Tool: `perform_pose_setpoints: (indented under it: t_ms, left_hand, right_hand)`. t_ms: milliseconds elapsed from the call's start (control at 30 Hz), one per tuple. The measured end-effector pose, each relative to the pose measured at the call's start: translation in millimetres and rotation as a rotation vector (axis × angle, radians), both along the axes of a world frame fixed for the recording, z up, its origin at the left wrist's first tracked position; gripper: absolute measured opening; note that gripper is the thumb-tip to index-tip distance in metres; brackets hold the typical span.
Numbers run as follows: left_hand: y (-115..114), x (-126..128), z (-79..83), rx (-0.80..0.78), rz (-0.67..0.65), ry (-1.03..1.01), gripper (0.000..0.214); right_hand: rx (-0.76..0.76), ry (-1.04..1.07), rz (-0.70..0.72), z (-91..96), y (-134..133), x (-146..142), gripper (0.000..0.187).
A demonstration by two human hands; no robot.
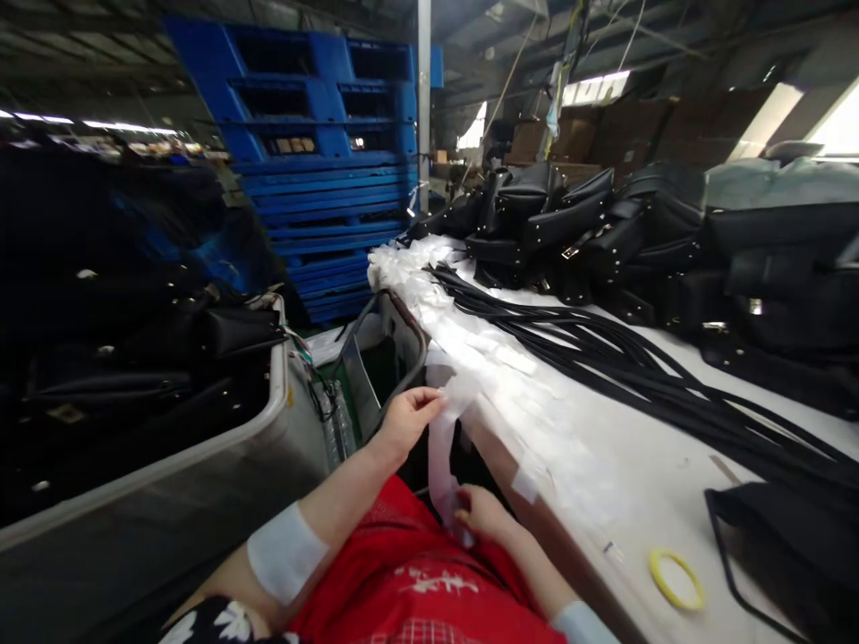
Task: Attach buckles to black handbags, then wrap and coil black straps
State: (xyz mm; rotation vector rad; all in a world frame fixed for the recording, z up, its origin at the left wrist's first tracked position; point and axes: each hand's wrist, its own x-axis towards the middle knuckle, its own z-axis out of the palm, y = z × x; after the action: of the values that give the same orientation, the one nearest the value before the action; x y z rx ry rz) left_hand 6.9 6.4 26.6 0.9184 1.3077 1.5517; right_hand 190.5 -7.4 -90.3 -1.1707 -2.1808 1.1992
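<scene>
One long white table (604,546) stands to the right of both hands. Far ahead of the left hand, and a bit to its left, is a tall stack of blue pallets (328,170). To the left of the left hand is a big pale bin (201,474), full of black bags (242,333). More black bags (577,219) sit in a heap on the table, ahead of the hands and to their right. Nearer than that heap, long black straps (604,349) lie across the table, to the right of the hands. Lots of thin white sheets (489,340) lie along the table's near edge, just ahead of the left hand and to its right. A red apron (376,572) is close below the hands.

The left hand (411,420) has its thumb and finger pinched together on the top of a white strip (440,452). The strip hangs down between the two hands. The right hand (489,514) is lower, with its fingers curled at the strip's bottom part. I cannot tell if those fingers are closed on it. Smallest is a yellow ring (656,574), lying flat on the table, well to the right of the right hand.
</scene>
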Motion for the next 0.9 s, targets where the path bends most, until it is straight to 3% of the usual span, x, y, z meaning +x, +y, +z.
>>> perform_pose_setpoints:
  t_ms: [133,233,300,367,467,667,733,833,900]
  left_hand:
    - [8,9,-22.9,0.001,-0.057,-0.016,0.036]
    - [5,25,-25.3,0.066,-0.152,0.092,0.03]
    - [0,33,-24.1,0.125,-0.221,0.231,0.027]
    - [-4,36,-22.2,0.16,-0.296,0.35,0.027]
    - [-5,36,-21.6,0.132,-0.374,0.379,0.035]
    - [21,28,-31.9,-0.047,-0.227,0.153,0.04]
    - [29,26,-32.0,-0.068,-0.339,0.11,0.046]
    - [35,23,-26.8,0.019,-0.55,0.048,0.043]
    - [38,23,-22.9,0.083,-0.597,0.054,0.041]
  right_hand:
    - [-0.002,0.224,-0.102,36.9,15,15,0.034]
    - [0.034,0.431,-0.252,69.7,29,16,0.033]
    - [0.035,0.493,-0.352,81.3,36,14,0.03]
    - [0.005,0.536,-0.395,83.6,41,13,0.031]
    - [-0.068,0.573,-0.352,77.7,46,14,0.031]
    - [-0.05,0.446,-0.245,71.3,59,26,0.033]
    - [-0.055,0.397,-0.219,71.9,61,28,0.034]
    - [-0.113,0.377,-0.259,70.8,64,28,0.035]
    - [-0.155,0.381,-0.32,68.4,65,27,0.037]
